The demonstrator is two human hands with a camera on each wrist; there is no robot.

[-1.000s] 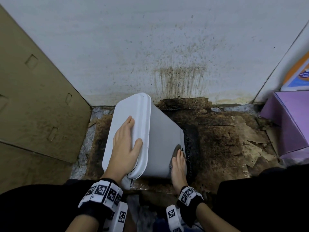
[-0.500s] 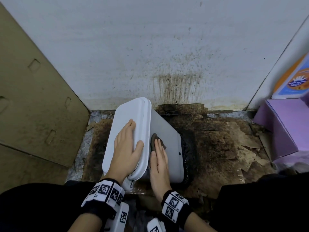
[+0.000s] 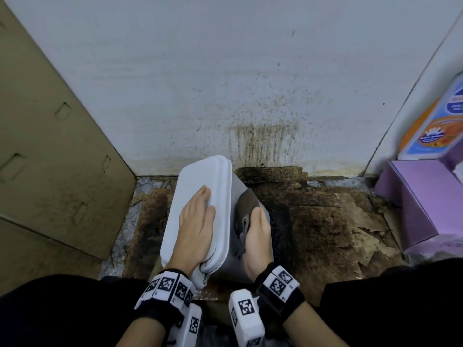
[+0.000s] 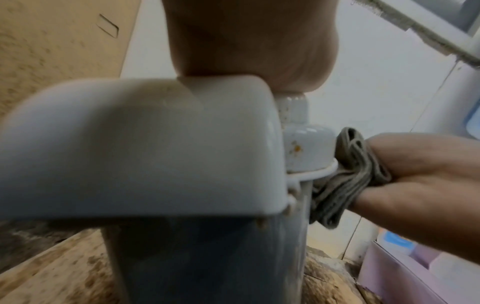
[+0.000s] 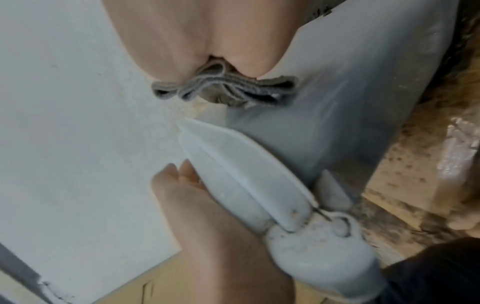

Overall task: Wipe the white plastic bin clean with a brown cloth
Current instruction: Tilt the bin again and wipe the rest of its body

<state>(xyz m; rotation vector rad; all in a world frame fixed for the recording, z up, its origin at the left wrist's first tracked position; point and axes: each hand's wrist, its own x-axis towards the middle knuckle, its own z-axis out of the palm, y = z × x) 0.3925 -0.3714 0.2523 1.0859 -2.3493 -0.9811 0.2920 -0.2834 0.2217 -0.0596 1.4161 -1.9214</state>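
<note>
The white plastic bin [image 3: 200, 174] stands on the floor tilted left, its lid [image 4: 130, 148] facing up-left. My left hand [image 3: 198, 221] lies flat on the lid with the thumb over its right rim. My right hand [image 3: 258, 231] presses a bunched brown cloth [image 3: 246, 204] against the bin's grey-white right side [image 5: 337, 102]. In the left wrist view the cloth [image 4: 348, 181] is pinched in folds between the right hand's [image 4: 415, 185] thumb and fingers, just below the lid's rim. From the right wrist, the cloth [image 5: 223, 88] bulges out from under that hand's palm [image 5: 197, 30].
A stained white wall [image 3: 250, 83] rises just behind the bin. Brown cardboard [image 3: 50, 146] leans at the left. A purple box [image 3: 421, 201] and an orange-and-blue package [image 3: 433, 131] sit at the right. The floor [image 3: 325, 221] is dirty, torn cardboard. My dark-clothed knees flank the bin.
My right hand with the cloth slid from the bin's near lower side up beside the lid, then farther along the side. The left hand stayed on the lid.
</note>
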